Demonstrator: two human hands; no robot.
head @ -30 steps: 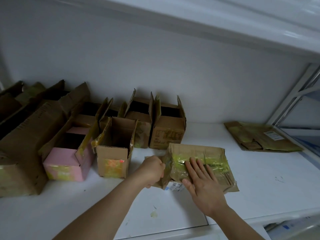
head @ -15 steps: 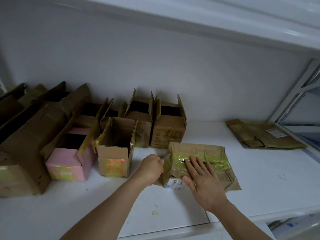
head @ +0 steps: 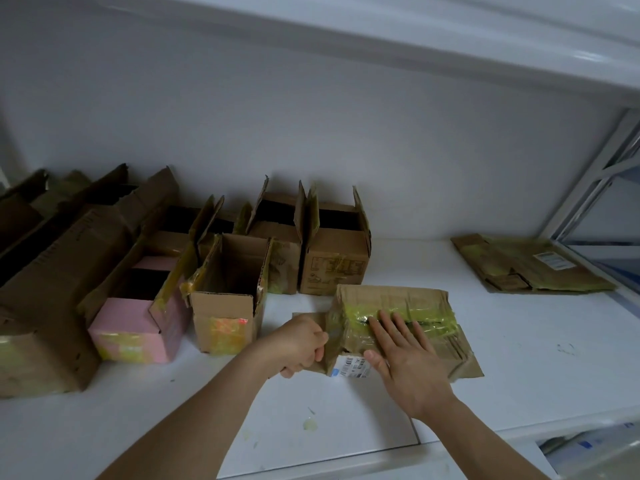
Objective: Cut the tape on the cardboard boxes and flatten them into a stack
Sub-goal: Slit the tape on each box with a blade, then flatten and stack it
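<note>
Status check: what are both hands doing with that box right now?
Left hand grips the taped box at its left end. Right hand presses flat on top. Nothing in the way.

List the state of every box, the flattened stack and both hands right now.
Taped box: lying down, yellow tape uncut.
Pink box: upright, open.
Small brown box: upright, flaps open.
Printed box: upright, flaps up.
Flattened stack: flat.
Left hand: grips box end.
Right hand: presses flat.
</note>
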